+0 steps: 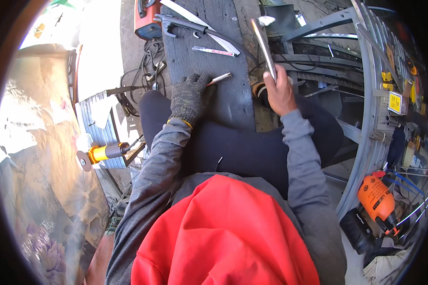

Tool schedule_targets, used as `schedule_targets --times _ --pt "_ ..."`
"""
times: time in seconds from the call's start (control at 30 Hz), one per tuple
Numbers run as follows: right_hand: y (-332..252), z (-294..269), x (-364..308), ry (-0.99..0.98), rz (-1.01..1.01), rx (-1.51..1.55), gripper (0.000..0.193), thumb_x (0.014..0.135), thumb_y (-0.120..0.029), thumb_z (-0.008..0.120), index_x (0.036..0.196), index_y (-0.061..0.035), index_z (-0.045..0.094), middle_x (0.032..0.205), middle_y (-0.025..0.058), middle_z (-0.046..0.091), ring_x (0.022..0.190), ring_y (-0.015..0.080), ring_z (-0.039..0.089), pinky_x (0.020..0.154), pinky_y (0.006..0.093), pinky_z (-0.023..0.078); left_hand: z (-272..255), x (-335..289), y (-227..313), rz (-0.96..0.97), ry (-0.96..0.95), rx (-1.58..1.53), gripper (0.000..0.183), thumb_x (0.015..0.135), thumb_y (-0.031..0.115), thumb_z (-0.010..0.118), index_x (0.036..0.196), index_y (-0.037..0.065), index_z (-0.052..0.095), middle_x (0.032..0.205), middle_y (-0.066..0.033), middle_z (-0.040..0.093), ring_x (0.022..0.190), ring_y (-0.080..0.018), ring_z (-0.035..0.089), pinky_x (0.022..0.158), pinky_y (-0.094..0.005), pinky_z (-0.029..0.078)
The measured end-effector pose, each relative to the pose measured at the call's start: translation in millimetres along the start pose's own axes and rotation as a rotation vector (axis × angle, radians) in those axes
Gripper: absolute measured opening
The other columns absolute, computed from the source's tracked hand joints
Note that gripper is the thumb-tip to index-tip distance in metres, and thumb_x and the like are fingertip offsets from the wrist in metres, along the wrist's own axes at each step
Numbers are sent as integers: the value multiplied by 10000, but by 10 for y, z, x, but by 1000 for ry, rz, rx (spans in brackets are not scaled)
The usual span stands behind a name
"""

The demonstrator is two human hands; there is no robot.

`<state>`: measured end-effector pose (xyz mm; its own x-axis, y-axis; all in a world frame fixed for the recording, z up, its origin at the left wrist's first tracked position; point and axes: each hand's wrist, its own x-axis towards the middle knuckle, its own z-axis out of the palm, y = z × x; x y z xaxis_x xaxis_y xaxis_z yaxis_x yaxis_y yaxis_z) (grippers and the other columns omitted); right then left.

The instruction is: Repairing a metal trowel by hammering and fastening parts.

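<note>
Two hands are at work over one dark wooden tabletop (204,61): the gloved left hand (189,99) lies on it, and whether it grips the single short tube (220,79) at its thumb I can't tell. That tube slants away and rightward. The bare right hand (281,91), off the tabletop's right edge, is closed around one shiny bar (263,45), its long axis pointing away, tipped slightly left. On the tabletop's far half lie one pen (214,51) and one grey gun-shaped tool (183,23).
</note>
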<state>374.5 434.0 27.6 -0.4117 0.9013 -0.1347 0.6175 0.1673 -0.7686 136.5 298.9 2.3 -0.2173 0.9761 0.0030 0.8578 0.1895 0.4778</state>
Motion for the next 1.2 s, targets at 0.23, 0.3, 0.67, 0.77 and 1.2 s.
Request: schedule_targets --times 0.23,0.3,0.67,0.77,1.2 --pt "-4 -30 -940 96 181 290 321 1084 -313 515 1189 -10 542 887 173 688 806 373 692 733 434 531 245 94 119 174 -37 52 281 954 326 634 1166 148 683 1073 -139 691 975 -383 658 834 -515 515" --pt "51 20 -872 150 58 177 299 1078 -297 524 1178 -17 547 884 181 679 810 401 679 713 448 529 287 135 99 201 -8 81 286 956 326 631 1179 152 678 1076 -141 692 971 -379 660 833 -513 514" --pt "228 169 -910 79 100 31 335 1078 -356 505 1134 -36 586 903 233 688 856 475 659 712 529 506 465 359 179 300 56 106 314 987 370 590 1195 152 680 1036 -146 689 948 -355 675 810 -495 529" --pt "268 194 -896 108 89 -98 341 1075 -359 513 1135 -32 589 900 226 686 848 468 657 709 528 505 475 430 168 302 79 131 318 985 400 592 1165 157 689 1003 -144 687 920 -355 681 787 -494 538" --pt "205 276 -806 335 -112 32 314 1074 -309 522 1184 -17 560 957 236 684 861 470 664 725 525 518 494 448 147 278 -2 116 306 965 397 629 1152 166 701 988 -134 692 884 -361 687 741 -495 554"
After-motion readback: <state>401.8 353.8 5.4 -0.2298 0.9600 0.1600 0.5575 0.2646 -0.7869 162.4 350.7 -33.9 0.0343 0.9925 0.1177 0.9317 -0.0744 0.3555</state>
